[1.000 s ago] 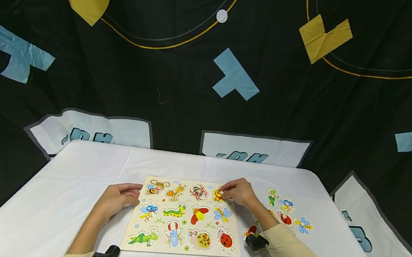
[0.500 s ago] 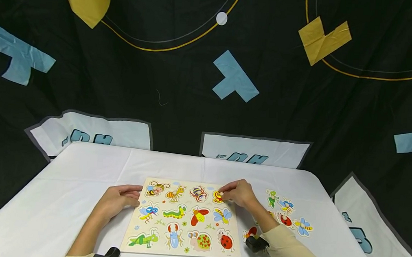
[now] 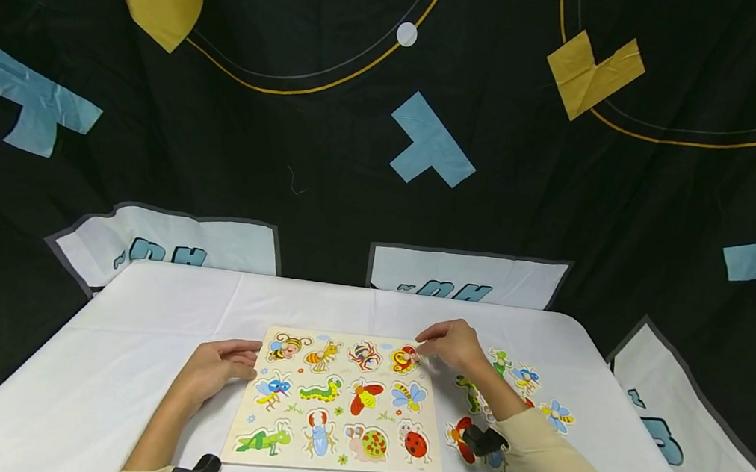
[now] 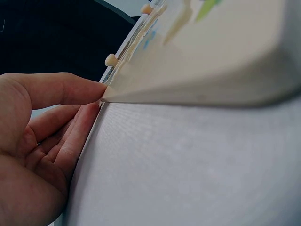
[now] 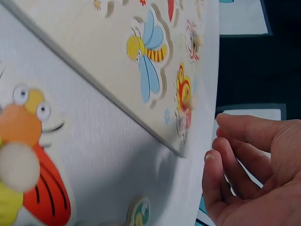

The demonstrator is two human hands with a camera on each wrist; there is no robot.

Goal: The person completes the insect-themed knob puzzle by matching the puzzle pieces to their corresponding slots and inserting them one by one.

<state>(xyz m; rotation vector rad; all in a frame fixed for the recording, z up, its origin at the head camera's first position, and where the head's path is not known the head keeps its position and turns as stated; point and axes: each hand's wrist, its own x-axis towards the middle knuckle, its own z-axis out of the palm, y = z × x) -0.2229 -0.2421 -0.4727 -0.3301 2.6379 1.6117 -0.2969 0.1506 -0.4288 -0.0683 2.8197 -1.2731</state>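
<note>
Judge corner piece [image 3: 402, 359] seated: right hand [image 3: 452, 344] empty, left hand [image 3: 214, 366] straight-fingered against board [image 3: 297, 461]. Next, probably fetch loose piece [image 3: 556, 414] right of board.

We make out blue letters [image 3: 436, 286], seemingly "n" and "H", on two white panels [image 3: 396, 264] of the black backdrop [image 3: 327, 201] (the table [image 3: 318, 302] cuts them off); the board [image 3: 284, 460]'s tiny corner print [image 3: 422, 470] we cannot read.
</note>
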